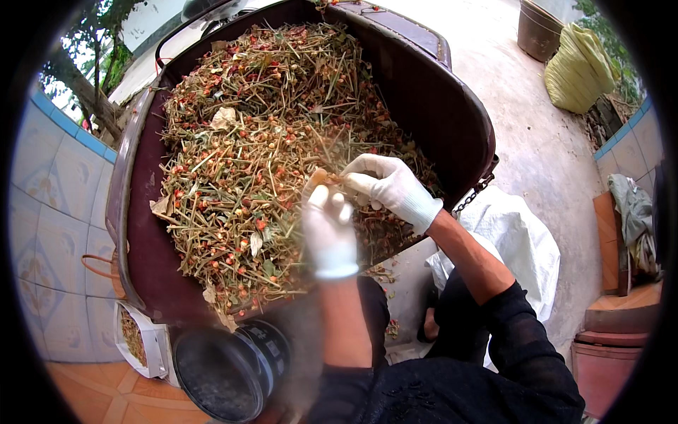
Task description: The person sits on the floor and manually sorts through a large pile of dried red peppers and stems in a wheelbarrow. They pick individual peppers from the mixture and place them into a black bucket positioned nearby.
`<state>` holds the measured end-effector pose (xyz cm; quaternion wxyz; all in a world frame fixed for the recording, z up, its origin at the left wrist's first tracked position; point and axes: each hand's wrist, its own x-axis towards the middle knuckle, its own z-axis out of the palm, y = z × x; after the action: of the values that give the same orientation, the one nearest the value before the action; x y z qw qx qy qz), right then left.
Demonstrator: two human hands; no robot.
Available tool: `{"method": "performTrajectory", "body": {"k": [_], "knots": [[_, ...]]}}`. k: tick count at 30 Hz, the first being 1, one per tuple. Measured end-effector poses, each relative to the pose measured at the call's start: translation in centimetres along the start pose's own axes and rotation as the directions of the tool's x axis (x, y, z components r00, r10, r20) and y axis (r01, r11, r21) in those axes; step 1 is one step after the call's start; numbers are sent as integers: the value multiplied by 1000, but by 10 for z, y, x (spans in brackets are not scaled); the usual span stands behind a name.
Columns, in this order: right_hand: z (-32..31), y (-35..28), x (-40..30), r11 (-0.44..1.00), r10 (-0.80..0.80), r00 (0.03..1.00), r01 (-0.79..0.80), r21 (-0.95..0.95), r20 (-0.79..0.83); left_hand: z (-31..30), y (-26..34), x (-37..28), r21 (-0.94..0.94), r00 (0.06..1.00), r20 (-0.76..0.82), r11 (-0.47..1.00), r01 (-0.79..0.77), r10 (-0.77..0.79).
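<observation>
Both of my hands wear white knit gloves and meet above a heap of dried plant stalks mixed with red and orange berries or pods. A small brownish plant piece is pinched between the fingertips of my left hand and my right hand. Its exact kind is too small to tell. The heap lies in a dark maroon metal cart bed with raised sides. Blur softens the outline of my left hand.
Below the bed stand a black bucket and a white container with plant bits. A white woven sack lies right, near a chain. Farther off are a brown pot, a yellow-green sack and a tiled wall.
</observation>
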<state>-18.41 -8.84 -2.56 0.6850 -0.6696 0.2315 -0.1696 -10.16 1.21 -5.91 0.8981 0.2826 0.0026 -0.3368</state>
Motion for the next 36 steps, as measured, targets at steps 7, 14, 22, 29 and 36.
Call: {"method": "performTrajectory", "body": {"k": [7,14,22,29,36], "knots": [[-7,0,3,991,64,998,-66,120,23,-4,-2,0,-205,985,140,971,125,-97],[-3,8,0,996,-38,999,38,79,-6,-7,-5,4,-140,995,82,988,70,-59],[-7,11,5,986,46,998,-38,161,-43,-7,-8,3,-77,998,65,997,13,-8],[-7,15,0,766,-567,824,531,-364,9,-1,-11,-2,169,995,78,983,-74,61],[-8,7,-1,994,-41,999,40,102,5,0,-10,-3,87,995,89,995,-46,39]]}}
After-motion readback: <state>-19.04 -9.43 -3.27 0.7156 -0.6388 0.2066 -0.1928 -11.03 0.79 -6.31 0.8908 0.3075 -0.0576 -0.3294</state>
